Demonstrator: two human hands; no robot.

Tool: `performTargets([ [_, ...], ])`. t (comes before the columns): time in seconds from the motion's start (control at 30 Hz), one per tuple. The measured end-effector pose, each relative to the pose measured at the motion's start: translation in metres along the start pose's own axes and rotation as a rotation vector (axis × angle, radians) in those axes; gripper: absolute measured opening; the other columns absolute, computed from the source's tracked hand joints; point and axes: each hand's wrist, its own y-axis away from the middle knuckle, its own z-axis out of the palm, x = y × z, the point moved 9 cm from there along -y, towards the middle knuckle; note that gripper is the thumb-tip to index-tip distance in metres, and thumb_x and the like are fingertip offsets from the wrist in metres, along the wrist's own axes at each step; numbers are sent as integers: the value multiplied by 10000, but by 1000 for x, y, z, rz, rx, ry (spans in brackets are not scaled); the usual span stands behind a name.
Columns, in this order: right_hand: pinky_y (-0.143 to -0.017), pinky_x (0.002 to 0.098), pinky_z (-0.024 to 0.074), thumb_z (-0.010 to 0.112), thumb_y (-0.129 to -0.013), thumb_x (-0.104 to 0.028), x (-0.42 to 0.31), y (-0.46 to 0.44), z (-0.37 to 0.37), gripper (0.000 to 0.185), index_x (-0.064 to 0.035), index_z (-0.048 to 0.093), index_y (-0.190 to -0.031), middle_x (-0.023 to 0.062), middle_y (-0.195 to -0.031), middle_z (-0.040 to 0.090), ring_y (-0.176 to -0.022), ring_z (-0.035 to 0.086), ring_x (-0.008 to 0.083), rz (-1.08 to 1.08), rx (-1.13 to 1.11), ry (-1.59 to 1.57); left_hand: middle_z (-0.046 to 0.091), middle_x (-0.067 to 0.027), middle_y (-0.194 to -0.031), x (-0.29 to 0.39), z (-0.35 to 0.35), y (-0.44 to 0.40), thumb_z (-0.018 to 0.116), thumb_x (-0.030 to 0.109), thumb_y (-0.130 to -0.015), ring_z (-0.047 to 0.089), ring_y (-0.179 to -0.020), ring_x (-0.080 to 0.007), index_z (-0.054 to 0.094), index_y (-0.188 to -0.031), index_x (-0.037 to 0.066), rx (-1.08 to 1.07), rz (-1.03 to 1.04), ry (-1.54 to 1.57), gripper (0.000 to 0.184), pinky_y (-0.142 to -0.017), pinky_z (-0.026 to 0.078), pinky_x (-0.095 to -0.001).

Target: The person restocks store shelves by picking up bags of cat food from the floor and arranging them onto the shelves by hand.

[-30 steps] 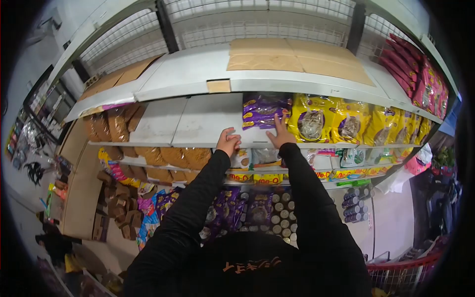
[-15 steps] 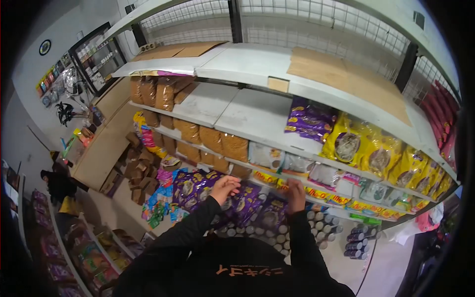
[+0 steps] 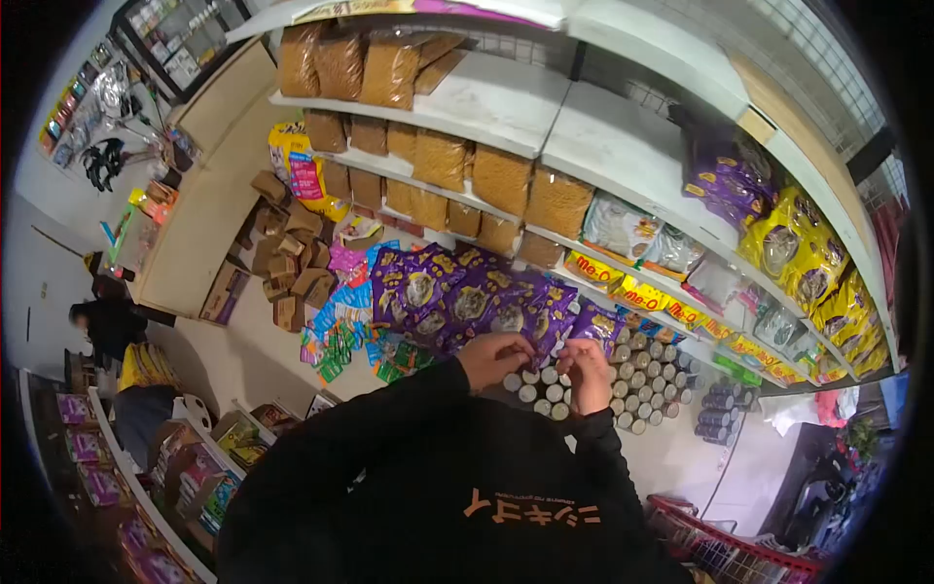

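My left hand (image 3: 496, 360) hangs in front of the purple bags of pet food (image 3: 467, 297), its fingers curled and their tips pressed together. Close to its right, my right hand (image 3: 587, 377) is raised with thumb and fingers pinched. Whatever either hand may hold is too small or hidden to make out. Behind the right hand is another purple bag (image 3: 597, 323). Rows of cans (image 3: 642, 382) stand on the floor below and to the right of the hands. A gap separates the two hands.
Shelves (image 3: 623, 127) ahead carry clear bags of brown kibble (image 3: 443, 161), yellow bags (image 3: 793, 238) and Me-O boxes (image 3: 642, 294). Small colourful packets (image 3: 336, 350) and crumpled cardboard boxes (image 3: 292, 263) lie on the floor at left. A red basket (image 3: 730, 535) is at lower right. A person (image 3: 112, 321) is at far left.
My view has swung left and downward. My hands have come closer together and lower against the bags, and my left fingers now point right toward the right hand.
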Motion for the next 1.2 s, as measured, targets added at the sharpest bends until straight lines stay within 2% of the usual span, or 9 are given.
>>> performTargets([
  [0.1,-661,238,437,453,-849,-56,10,17,48,183,-6,542,-1001,76,-876,603,-723,564,131,48,-69,70,590,-13,-889,-35,-34,25,523,121,-888,558,-816,-93,549,-1035,26,15,-39,-52,176,-704,451,-238],
  [0.17,-657,234,436,434,-844,-29,12,22,82,198,-5,542,-1009,79,-880,602,-722,561,126,82,-168,154,588,-14,-888,-34,-54,34,522,119,-889,549,-814,-88,551,-1036,29,62,29,-5,175,-705,445,-232],
  [0.37,-657,228,433,418,-858,-32,2,20,90,199,-7,539,-1013,75,-885,602,-723,556,118,54,-103,193,583,-30,-897,-10,-82,52,511,101,-891,539,-812,-87,547,-1026,18,114,29,17,162,-716,441,-235],
  [0.43,-657,226,433,416,-862,-36,-2,14,86,195,-7,539,-1011,72,-886,602,-722,554,114,55,-94,181,581,-44,-905,2,-100,63,506,83,-891,539,-816,-95,541,-1019,-1,275,113,77,157,-734,444,-239],
  [0.6,-658,220,428,421,-875,-55,-19,-4,81,187,-11,541,-1011,60,-883,605,-714,540,105,-43,-194,230,593,-32,-858,16,-110,116,515,63,-876,544,-782,-86,557,-1002,-2,491,152,168,147,-702,437,-223],
  [0.77,-665,219,425,424,-876,-58,-18,-5,72,183,-14,546,-1004,61,-887,608,-712,539,101,-64,-138,124,588,-34,-873,-2,-111,136,503,42,-882,548,-788,-90,549,-1019,-1,495,70,56,151,-727,439,-222],
  [0.97,-671,222,425,438,-886,-79,-22,9,92,212,-18,511,-1075,69,-928,609,-700,530,96,-83,-113,36,570,-52,-931,26,-113,117,487,56,-897,550,-836,-113,525,-1042,-7,460,133,127,162,-758,449,-241],
  [1.1,-668,234,422,454,-883,-101,-38,5,113,260,-19,482,-1128,85,-970,610,-707,535,108,-138,-126,53,584,-30,-876,50,-133,106,503,71,-889,545,-778,-85,545,-1032,4,421,217,84,164,-716,445,-223],
  [1.2,-666,241,420,462,-880,-110,-39,-2,131,271,-17,478,-1134,91,-979,609,-709,537,115,-177,-121,63,573,-42,-909,60,-151,102,500,77,-893,550,-816,-105,533,-1043,0,369,226,52,172,-748,450,-235],
])
